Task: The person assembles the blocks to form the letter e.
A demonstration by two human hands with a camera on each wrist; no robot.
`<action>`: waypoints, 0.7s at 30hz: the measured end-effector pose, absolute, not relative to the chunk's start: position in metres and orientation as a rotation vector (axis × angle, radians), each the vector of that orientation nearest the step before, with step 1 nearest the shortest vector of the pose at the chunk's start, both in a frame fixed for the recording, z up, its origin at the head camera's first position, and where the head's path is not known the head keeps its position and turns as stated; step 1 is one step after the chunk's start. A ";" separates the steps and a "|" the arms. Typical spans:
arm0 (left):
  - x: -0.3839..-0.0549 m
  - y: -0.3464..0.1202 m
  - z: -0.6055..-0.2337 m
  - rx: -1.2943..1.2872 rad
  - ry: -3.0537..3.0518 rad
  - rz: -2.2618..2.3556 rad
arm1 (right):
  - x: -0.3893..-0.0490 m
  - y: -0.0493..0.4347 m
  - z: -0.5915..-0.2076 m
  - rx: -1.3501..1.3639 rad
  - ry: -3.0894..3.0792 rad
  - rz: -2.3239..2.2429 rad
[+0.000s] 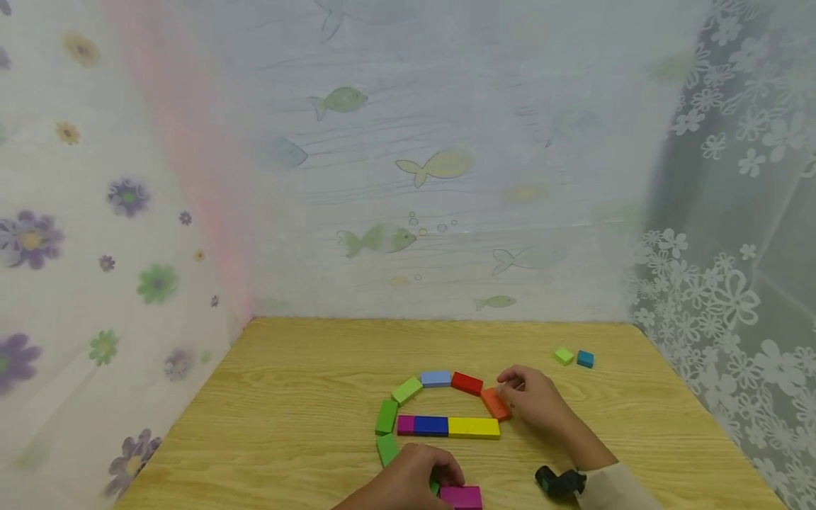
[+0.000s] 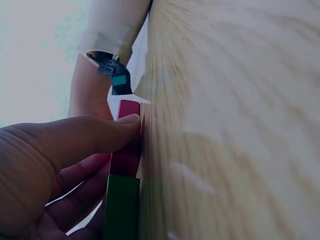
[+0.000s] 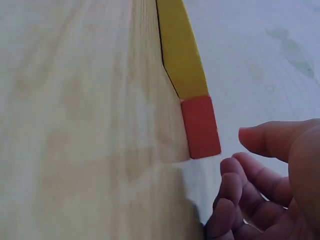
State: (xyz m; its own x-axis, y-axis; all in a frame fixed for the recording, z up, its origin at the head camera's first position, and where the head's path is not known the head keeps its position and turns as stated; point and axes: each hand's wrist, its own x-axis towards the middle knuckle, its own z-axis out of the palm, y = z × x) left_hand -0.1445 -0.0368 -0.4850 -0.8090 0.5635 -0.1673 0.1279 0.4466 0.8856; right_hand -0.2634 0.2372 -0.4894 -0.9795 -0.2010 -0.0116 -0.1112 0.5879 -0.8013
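Observation:
My left hand pinches a magenta block at the near side of the table; in the left wrist view its thumb lies on that block. A green block stands end to end with it. Beside the orange block is my right hand, fingers loosely bent. In the right wrist view a gap shows between its thumb and fingers, with nothing in it. The orange block's end shows there next to the long yellow block.
A curve of blocks runs through red, light blue, lime and green. Inside it lies a row of magenta, dark blue and yellow blocks. Small lime and blue blocks sit at the far right.

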 end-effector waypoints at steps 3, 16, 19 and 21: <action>-0.145 -0.037 -0.485 0.592 2.259 1.332 | -0.271 0.245 -0.487 -0.266 2.716 -1.388; -0.144 -0.037 -0.486 0.618 2.264 1.319 | -0.307 0.305 -0.472 -0.234 3.058 -1.101; -0.144 -0.038 -0.485 0.622 2.263 1.314 | -0.311 0.315 -0.471 -0.192 3.096 -0.997; -0.145 -0.038 -0.485 0.625 2.263 1.310 | -0.314 0.321 -0.471 -0.184 3.116 -0.932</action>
State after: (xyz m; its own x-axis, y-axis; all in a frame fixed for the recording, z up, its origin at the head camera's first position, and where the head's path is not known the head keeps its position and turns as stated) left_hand -0.1447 -0.0380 -0.4853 -0.7965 0.5849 -0.1533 0.1586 0.4467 0.8805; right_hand -0.3139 0.3207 -0.4708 -0.9870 -0.0746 0.1427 -0.1407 0.8304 -0.5390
